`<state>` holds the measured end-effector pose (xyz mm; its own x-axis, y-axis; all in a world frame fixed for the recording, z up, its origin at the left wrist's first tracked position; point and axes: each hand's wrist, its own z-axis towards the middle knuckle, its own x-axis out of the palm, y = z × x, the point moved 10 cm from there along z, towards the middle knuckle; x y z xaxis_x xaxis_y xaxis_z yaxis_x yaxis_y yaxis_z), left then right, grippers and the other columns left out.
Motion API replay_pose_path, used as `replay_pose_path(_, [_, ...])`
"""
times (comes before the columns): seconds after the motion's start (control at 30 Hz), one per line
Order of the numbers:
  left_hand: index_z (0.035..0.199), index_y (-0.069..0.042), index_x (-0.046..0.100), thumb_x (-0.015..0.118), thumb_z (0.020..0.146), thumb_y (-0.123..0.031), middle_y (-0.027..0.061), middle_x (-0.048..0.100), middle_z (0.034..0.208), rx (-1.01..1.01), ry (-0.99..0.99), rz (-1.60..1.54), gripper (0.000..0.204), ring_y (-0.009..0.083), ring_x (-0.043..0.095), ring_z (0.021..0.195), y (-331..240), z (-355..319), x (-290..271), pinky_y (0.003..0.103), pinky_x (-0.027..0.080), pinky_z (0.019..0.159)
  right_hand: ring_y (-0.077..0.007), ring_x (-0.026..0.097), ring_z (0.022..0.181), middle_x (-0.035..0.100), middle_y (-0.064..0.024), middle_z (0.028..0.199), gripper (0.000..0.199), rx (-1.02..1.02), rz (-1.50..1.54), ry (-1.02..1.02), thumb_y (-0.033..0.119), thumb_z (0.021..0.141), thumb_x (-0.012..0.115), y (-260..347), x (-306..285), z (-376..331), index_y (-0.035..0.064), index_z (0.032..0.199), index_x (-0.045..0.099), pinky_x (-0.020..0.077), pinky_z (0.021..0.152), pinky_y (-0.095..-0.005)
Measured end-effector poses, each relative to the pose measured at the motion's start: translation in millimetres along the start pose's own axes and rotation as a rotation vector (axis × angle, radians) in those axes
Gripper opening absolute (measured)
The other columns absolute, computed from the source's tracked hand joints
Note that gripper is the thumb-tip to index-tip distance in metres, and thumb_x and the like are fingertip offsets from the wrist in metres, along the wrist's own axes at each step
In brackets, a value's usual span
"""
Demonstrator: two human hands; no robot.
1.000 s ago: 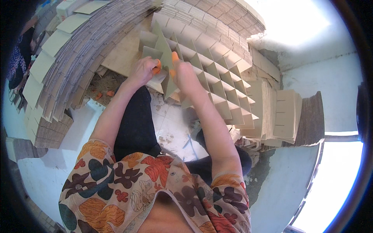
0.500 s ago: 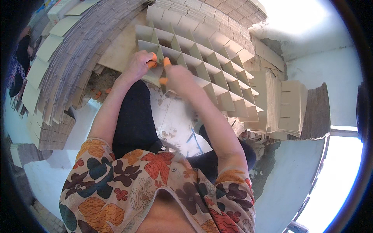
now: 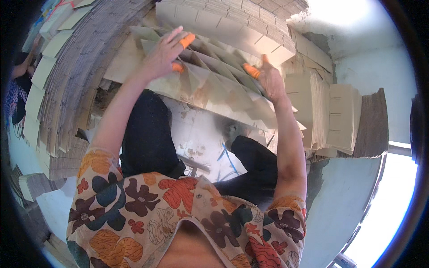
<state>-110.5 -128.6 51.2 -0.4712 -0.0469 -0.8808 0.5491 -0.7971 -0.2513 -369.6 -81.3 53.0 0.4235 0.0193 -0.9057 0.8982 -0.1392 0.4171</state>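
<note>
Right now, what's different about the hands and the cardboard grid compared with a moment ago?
The left hand has moved forward, its fingers opened over the left part of the cardboard grid. The right hand has swung away from it to the grid's right part; its hold is blurred. The grid's cells now look slanted and squashed. The cardboard stacks stayed put.

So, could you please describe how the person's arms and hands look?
The short sleeves are beige, floral-printed in orange, red, brown and dark teal; the forearms are bare. The left hand and right hand each wear orange finger covers.
</note>
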Motion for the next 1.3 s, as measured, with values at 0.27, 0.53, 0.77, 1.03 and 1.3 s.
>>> replay_pose_path(0.27, [0.129,-0.014,0.047,0.07,0.073,-0.015,0.0073,0.047,0.134,0.069,0.19,-0.013,0.06,0.0272,0.035,0.13,26.3,37.9,50.9,0.042,0.027,0.107,-0.0367,0.064,0.074,0.064,-0.0177,0.081,0.027,-0.132,-0.291,-0.054,0.007,0.076,0.06,15.3,66.1,-38.5,0.0021,0.1,0.05,0.0508,0.065,-0.0439])
replay_pose_path(0.53, [0.102,-0.008,0.06,0.064,0.075,-0.009,0.0041,0.058,0.081,0.214,0.159,0.038,0.027,0.0235,0.053,0.08,-6.7,17.0,-4.7,0.039,0.044,0.076,-0.0339,0.063,0.073,0.063,-0.0157,0.076,0.018,-0.245,-0.281,-0.179,0.006,0.079,0.058,49.1,33.1,-69.0,0.0071,0.096,0.053,0.0493,0.063,-0.0422])
replay_pose_path(0.77, [0.099,0.004,0.06,0.065,0.069,-0.002,0.0098,0.059,0.081,0.39,-0.323,0.435,0.031,0.0212,0.058,0.078,-112.5,-58.9,-199.8,0.031,0.049,0.062,-0.031,0.057,0.107,0.061,-0.0169,0.113,0.053,-0.482,-0.079,-0.658,0.01,0.073,0.073,160.7,-143.0,-193.1,0.0022,0.122,0.055,0.0448,0.093,-0.0366])
replay_pose_path(1.03, [0.089,0.001,0.061,0.059,0.072,-0.003,0.0107,0.061,0.091,-0.173,-0.37,1.029,0.018,0.0246,0.059,0.089,-2.9,-113.0,-282.0,0.034,0.05,0.072,-0.0105,0.046,0.118,0.061,0.0046,0.121,0.036,-1.509,1.225,-0.154,0.02,0.088,0.061,228.7,-234.9,-358.6,0.0255,0.124,0.058,0.0397,0.085,-0.0443])
replay_pose_path(1.3, [0.09,-0.003,0.058,0.06,0.08,-0.013,0.0118,0.061,0.086,-0.624,0.009,0.985,0.014,0.0286,0.058,0.092,146.5,-175.1,-248.8,0.041,0.049,0.074,-0.008,0.054,0.102,0.063,0.0036,0.11,0.029,-1.363,1.191,-0.267,0.018,0.089,0.058,218.2,-245.8,-395.7,0.0222,0.117,0.063,0.0458,0.076,-0.0339])
